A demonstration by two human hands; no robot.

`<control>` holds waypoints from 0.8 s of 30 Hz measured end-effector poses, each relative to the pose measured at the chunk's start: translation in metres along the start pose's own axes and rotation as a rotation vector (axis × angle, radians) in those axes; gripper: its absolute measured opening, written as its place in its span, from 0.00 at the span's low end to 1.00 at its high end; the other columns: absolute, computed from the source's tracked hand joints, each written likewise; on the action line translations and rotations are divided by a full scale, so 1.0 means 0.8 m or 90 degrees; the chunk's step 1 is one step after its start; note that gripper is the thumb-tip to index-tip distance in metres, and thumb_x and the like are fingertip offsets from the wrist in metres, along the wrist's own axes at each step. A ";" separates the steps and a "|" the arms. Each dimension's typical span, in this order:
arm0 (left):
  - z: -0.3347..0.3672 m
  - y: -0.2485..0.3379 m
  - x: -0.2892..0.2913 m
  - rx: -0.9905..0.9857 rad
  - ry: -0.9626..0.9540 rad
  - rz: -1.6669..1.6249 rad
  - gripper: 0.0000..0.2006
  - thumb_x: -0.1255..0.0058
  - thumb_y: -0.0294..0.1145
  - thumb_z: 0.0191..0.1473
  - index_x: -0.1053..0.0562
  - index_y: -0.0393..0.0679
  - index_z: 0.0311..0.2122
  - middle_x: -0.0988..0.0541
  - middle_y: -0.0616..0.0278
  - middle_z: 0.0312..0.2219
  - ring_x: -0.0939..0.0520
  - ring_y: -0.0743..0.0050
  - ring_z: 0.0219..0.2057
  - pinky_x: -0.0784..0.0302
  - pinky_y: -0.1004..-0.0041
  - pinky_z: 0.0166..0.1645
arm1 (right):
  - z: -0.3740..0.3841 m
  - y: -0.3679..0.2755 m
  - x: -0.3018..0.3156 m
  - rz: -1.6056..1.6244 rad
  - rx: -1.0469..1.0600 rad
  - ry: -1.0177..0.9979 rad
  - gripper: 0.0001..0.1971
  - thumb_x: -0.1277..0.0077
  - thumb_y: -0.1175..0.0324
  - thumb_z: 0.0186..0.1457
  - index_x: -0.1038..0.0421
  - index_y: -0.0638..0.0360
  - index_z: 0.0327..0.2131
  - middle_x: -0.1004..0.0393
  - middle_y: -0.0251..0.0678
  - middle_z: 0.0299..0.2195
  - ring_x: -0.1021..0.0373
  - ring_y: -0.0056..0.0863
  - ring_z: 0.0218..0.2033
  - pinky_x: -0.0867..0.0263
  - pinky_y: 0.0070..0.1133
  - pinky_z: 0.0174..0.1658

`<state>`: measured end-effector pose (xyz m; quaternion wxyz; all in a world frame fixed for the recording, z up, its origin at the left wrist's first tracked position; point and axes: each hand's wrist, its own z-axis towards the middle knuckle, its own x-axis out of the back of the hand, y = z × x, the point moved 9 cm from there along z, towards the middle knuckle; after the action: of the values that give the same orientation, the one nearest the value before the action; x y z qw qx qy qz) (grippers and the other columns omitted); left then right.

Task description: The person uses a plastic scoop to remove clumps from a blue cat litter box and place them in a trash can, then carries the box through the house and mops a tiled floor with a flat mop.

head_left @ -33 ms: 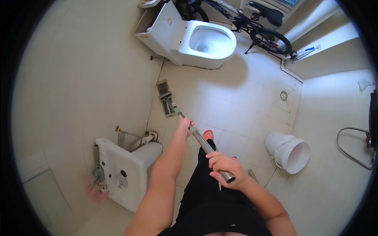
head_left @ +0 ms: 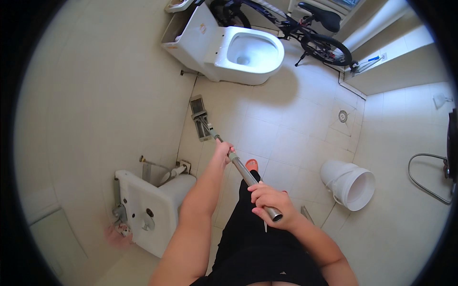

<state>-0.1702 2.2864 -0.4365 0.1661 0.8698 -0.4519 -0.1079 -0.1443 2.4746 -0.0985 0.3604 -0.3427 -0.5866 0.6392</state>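
A flat mop (head_left: pixel 242 169) with a metal pole slants from my body toward the far left. My left hand (head_left: pixel 223 151) is closed round the lower part of the pole, near a pale green collar. Closer to me, my right hand (head_left: pixel 273 202) wraps round the upper part, and the open tube end sticks out past it. The rectangular grey mop head (head_left: pixel 200 117) rests on the tiled floor along the left wall, between the toilet (head_left: pixel 267 74) and the washbasin (head_left: pixel 157 200).
A white bucket (head_left: pixel 341 178) lies tipped on its side at the right. Behind the toilet leans a dark bicycle (head_left: pixel 305 31). A round floor drain (head_left: pixel 343 116) sits near the right wall, and a shower hose (head_left: pixel 420 188) hangs there. My foot in an orange slipper (head_left: pixel 252 165) stands beside the pole.
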 end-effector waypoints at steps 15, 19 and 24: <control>-0.112 -0.209 -0.270 0.065 -0.144 0.479 0.40 0.66 0.21 0.48 0.69 0.59 0.61 0.32 0.55 0.21 0.34 0.72 0.16 0.44 0.72 0.17 | -0.216 -0.076 0.184 -0.133 -0.120 0.371 0.07 0.47 0.81 0.39 0.35 0.64 0.20 0.31 0.39 0.23 0.29 0.43 0.34 0.34 0.31 0.41; -0.170 -0.323 -0.347 0.120 -0.239 0.495 0.39 0.66 0.21 0.48 0.68 0.60 0.61 0.31 0.55 0.21 0.33 0.71 0.15 0.44 0.72 0.16 | -0.299 -0.110 0.210 -0.211 -0.186 0.445 0.07 0.46 0.80 0.38 0.36 0.64 0.19 0.31 0.40 0.23 0.30 0.43 0.34 0.34 0.30 0.41; -0.212 -0.418 -0.418 0.133 -0.331 0.526 0.40 0.65 0.20 0.47 0.67 0.60 0.61 0.32 0.55 0.21 0.33 0.71 0.15 0.44 0.72 0.16 | -0.356 -0.119 0.216 -0.283 -0.205 0.498 0.07 0.47 0.82 0.37 0.36 0.64 0.19 0.31 0.40 0.23 0.30 0.43 0.33 0.35 0.31 0.42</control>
<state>-0.0522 2.7726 -0.3967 -0.0111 0.5745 -0.7935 -0.2006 0.0194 2.7715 -0.0280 0.6245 -0.4752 -0.5577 0.2704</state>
